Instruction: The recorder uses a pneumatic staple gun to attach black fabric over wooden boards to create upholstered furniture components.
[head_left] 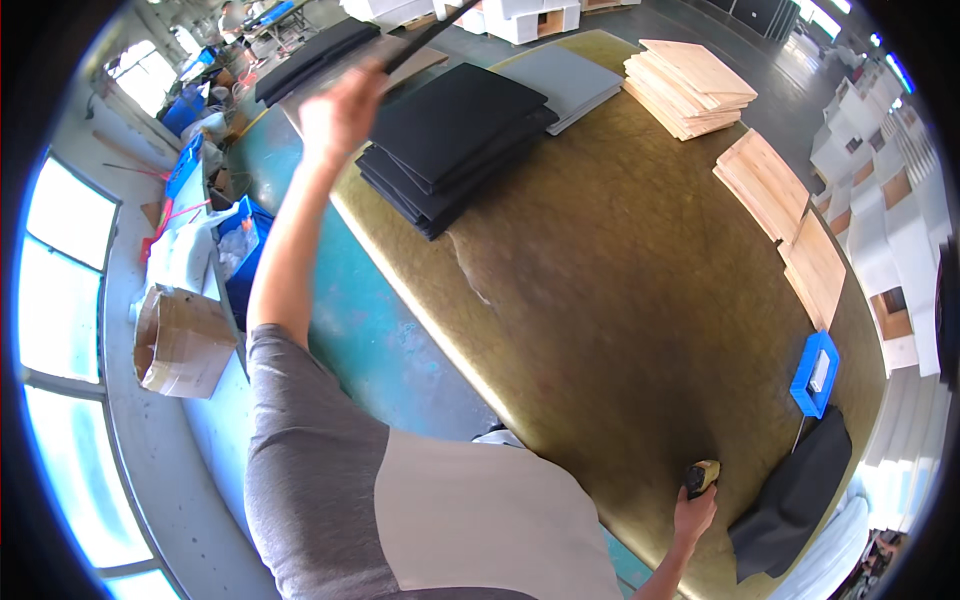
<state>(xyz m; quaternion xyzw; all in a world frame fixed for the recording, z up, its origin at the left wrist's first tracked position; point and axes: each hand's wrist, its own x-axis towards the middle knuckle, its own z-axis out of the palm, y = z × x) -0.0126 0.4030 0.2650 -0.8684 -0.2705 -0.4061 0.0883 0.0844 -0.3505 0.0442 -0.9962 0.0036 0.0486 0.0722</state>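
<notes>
My left hand (345, 110), arm stretched out to the far left, is closed on a thin dark panel (432, 35). The panel is seen nearly edge-on and is partly blurred. It hangs over the table's far left corner, close to a stack of black boards (455, 125). Low on the right, my right hand (695, 512) is wrapped round a small yellow-and-black hand tool (703, 478), held just over the table; its exact kind is too small to tell. Beyond that hand lies a dark cloth (797, 495).
The large brown-topped table (600, 270) also bears grey boards (565, 80), stacked wooden panels (690, 85), more wooden panels (765, 185) and a blue tray (815, 375). Another dark stack (318, 60) is at the far left. A cardboard box (185, 340) stands by the windows; a person (232, 25) is far off.
</notes>
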